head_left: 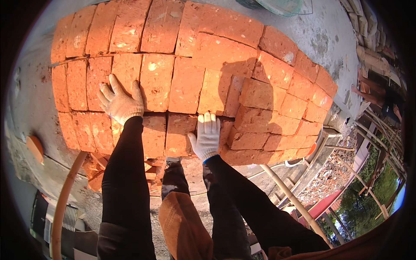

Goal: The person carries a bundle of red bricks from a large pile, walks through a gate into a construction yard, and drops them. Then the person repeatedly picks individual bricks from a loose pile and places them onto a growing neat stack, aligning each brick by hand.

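Observation:
A wide stack of orange-red bricks fills the upper middle of the view, laid in rows with several raised on its right side. My left hand, in a pale knitted glove, lies spread on brick tops at the left middle. My right hand, in a similar glove, lies flat on the near row at the centre, fingertips at the edge of the row behind, thumb apart. Neither hand grips a brick. Loose bricks show below the stack at the left, partly behind my forearm. My head's shadow falls on the right-hand bricks.
Bamboo poles stand near both my arms. A green basin sits at the top edge. Another person's bare legs show at the far right, beside piled sacks. Rubble, scaffold poles and greenery lie at the lower right.

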### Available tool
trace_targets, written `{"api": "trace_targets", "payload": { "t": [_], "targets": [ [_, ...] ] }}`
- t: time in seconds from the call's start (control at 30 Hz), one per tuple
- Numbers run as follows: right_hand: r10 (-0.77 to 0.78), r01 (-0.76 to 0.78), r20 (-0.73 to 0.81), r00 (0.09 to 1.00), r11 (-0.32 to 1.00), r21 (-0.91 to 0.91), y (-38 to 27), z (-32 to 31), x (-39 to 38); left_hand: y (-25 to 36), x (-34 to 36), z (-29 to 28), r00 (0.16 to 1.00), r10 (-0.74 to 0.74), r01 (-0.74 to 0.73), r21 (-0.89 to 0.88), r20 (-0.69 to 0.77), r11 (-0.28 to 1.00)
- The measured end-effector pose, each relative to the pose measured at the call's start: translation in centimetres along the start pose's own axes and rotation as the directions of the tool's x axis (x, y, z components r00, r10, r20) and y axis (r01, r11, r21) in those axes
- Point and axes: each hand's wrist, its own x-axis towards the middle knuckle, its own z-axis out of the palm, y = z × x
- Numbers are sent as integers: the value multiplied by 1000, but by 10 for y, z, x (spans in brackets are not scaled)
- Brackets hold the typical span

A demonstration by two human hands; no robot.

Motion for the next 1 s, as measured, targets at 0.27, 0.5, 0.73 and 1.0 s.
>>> {"api": "trace_targets", "payload": {
  "t": [0.27, 0.5, 0.73, 1.0],
  "targets": [
    [-29, 22, -132, 991, 999, -49, 14, 39, -16, -1, -4, 2, 1000, 0, 0, -43, -5, 999],
    [-90, 86, -237, 967, 996, -27, 17, 40, -15, -8, -6, 14, 996, 4, -11, -70, -93, 998],
    [-183, 108, -342, 922, 968, -226, 31, 47, -21, -35, -17, -22, 989, 132, -67, -602, 64, 795],
    [-398, 213, -555, 731, 905, -369, 56, 85, -11, -224, -368, 39, 964, 7, 263, -960, 265, 101]
  ]
}}
